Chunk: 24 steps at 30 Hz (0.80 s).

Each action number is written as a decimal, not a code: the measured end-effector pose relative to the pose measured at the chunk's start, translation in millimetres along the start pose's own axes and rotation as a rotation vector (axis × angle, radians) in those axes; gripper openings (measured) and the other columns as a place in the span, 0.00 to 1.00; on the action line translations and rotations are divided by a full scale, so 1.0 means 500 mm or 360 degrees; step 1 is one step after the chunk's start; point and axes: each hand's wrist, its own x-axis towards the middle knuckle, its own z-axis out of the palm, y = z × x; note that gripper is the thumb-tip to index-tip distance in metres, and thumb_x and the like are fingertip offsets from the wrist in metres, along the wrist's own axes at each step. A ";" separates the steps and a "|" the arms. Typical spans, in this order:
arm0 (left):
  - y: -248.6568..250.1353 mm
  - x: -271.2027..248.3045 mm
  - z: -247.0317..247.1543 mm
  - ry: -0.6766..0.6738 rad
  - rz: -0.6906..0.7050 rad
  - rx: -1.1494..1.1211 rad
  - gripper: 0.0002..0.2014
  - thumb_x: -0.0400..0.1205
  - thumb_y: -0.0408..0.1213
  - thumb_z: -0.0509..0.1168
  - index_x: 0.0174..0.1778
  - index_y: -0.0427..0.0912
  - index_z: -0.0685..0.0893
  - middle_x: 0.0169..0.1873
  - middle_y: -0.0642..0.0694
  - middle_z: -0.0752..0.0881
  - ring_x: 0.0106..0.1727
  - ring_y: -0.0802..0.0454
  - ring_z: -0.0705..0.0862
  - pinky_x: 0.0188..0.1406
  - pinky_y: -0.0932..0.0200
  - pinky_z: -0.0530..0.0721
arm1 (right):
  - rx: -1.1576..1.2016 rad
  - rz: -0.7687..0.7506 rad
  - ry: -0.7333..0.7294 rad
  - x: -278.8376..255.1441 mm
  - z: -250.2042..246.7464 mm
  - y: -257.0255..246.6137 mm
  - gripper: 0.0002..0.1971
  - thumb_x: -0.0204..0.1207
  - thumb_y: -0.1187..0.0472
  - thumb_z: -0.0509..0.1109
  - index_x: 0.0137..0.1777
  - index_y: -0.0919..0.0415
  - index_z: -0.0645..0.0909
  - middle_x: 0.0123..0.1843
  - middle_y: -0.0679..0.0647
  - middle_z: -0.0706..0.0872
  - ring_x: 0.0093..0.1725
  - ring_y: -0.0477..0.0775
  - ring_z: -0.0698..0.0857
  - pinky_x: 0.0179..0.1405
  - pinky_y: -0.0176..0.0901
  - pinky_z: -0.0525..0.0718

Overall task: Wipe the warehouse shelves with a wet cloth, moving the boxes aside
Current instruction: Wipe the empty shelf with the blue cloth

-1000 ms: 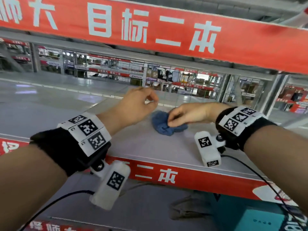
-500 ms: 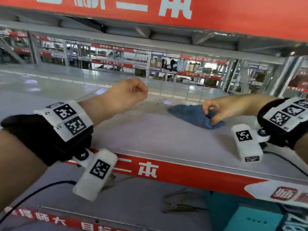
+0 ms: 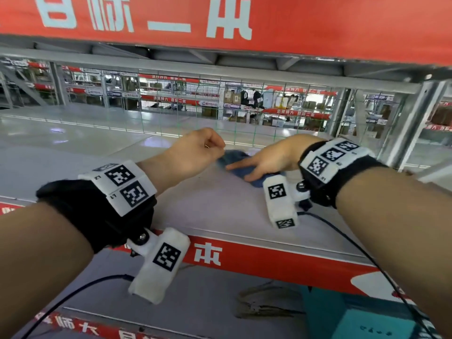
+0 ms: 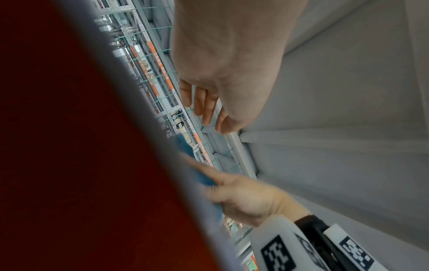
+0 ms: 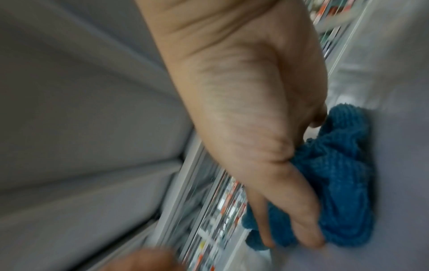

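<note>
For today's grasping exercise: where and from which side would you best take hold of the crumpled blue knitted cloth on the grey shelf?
Probably the crumpled blue knitted cloth's raised folds, from above: it lies bunched on the grey shelf, and the right hand already rests on it.

Knitted cloth (rough); smooth matt shelf.
</note>
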 end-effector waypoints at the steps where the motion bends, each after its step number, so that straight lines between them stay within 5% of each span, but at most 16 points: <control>1: 0.000 -0.001 0.002 -0.0005 -0.0002 0.0000 0.05 0.81 0.37 0.63 0.51 0.46 0.81 0.40 0.57 0.79 0.45 0.55 0.80 0.33 0.72 0.76 | -0.0037 0.0098 -0.0005 -0.010 -0.002 0.032 0.28 0.85 0.51 0.59 0.80 0.32 0.53 0.74 0.52 0.71 0.66 0.50 0.76 0.67 0.43 0.72; 3: 0.000 -0.005 0.007 -0.0024 0.0008 0.0035 0.06 0.81 0.37 0.63 0.52 0.46 0.80 0.42 0.55 0.79 0.45 0.55 0.79 0.31 0.74 0.76 | 0.0025 0.0312 -0.0002 -0.034 0.009 0.111 0.29 0.84 0.51 0.60 0.80 0.32 0.53 0.84 0.55 0.57 0.79 0.60 0.63 0.76 0.57 0.62; 8: -0.021 -0.011 0.003 0.0005 0.0103 0.0381 0.09 0.81 0.40 0.64 0.56 0.46 0.80 0.54 0.49 0.79 0.54 0.54 0.77 0.52 0.64 0.72 | 0.0722 0.0576 0.0399 -0.067 0.051 0.261 0.24 0.81 0.60 0.66 0.77 0.53 0.70 0.78 0.57 0.72 0.75 0.59 0.72 0.71 0.47 0.71; 12: -0.028 -0.013 -0.004 0.0045 0.0021 0.0471 0.10 0.81 0.41 0.63 0.58 0.46 0.79 0.57 0.47 0.79 0.58 0.52 0.76 0.56 0.62 0.71 | 0.0826 0.0628 0.0374 -0.046 0.041 0.245 0.25 0.81 0.57 0.67 0.77 0.57 0.68 0.79 0.58 0.70 0.75 0.63 0.72 0.76 0.60 0.68; 14: -0.029 -0.014 -0.007 0.0049 -0.0021 0.0463 0.11 0.81 0.43 0.63 0.58 0.47 0.79 0.57 0.47 0.79 0.57 0.52 0.76 0.54 0.62 0.72 | 0.0854 0.0640 0.0350 0.037 0.024 0.297 0.29 0.69 0.42 0.77 0.68 0.48 0.74 0.66 0.55 0.83 0.64 0.62 0.83 0.65 0.64 0.80; 16: -0.029 -0.018 -0.009 0.0038 -0.0057 0.0368 0.11 0.81 0.44 0.63 0.58 0.47 0.78 0.58 0.47 0.79 0.57 0.51 0.77 0.52 0.62 0.72 | 0.0975 0.0688 0.0443 0.098 0.018 0.302 0.42 0.43 0.32 0.85 0.60 0.45 0.82 0.54 0.53 0.90 0.52 0.60 0.90 0.50 0.60 0.87; 19: -0.024 -0.021 -0.019 0.0018 -0.0030 0.0322 0.15 0.82 0.43 0.63 0.64 0.47 0.77 0.62 0.47 0.78 0.64 0.50 0.76 0.56 0.64 0.70 | 0.1013 0.0563 0.0428 0.149 0.008 0.178 0.41 0.36 0.32 0.84 0.53 0.46 0.86 0.46 0.52 0.92 0.45 0.57 0.92 0.45 0.57 0.88; 21: -0.024 -0.019 -0.035 0.0027 0.0003 0.0346 0.17 0.82 0.44 0.62 0.67 0.47 0.76 0.65 0.47 0.77 0.68 0.50 0.75 0.58 0.64 0.68 | 0.0940 0.0406 0.0250 0.120 0.008 0.038 0.36 0.45 0.35 0.84 0.55 0.48 0.85 0.46 0.49 0.92 0.47 0.53 0.90 0.54 0.54 0.86; 24: -0.045 -0.019 -0.062 0.0072 -0.0024 0.0366 0.18 0.82 0.45 0.63 0.68 0.47 0.76 0.66 0.45 0.77 0.68 0.48 0.74 0.61 0.60 0.69 | 0.0890 0.0231 0.0099 0.126 0.002 -0.051 0.05 0.77 0.52 0.71 0.46 0.52 0.82 0.35 0.48 0.87 0.40 0.48 0.81 0.45 0.40 0.78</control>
